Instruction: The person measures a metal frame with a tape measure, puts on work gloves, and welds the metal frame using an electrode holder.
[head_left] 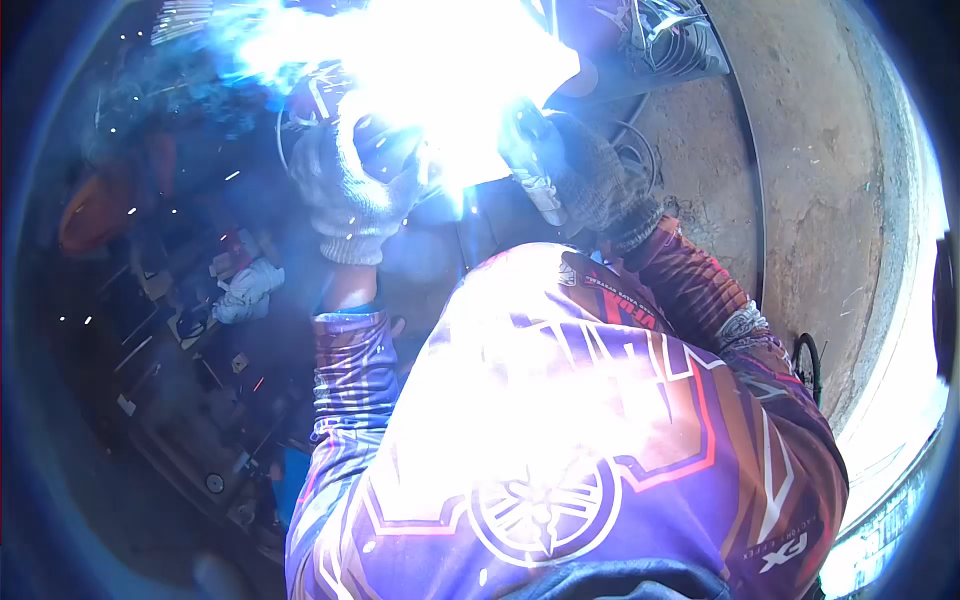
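Note:
A white-blue glare with flying sparks fills the top centre and hides the work there. My left hand, in a grey knitted glove, is at the glare's lower left edge, its fingers curled; what they hold, if anything, is washed out. At the lower right edge of the glare, my right hand, in a darker-looking grey glove, is wrapped round a tool handle with a pale wrapping. The tool's far end is lost in the light. Both forearms are in patterned purple and brown sleeves.
Cables and metal pieces lie at the top right. Beyond a dark edge is bare concrete floor. On the left, dim ground carries scattered tools, a white cloth and an orange object. A wheel stands at the right.

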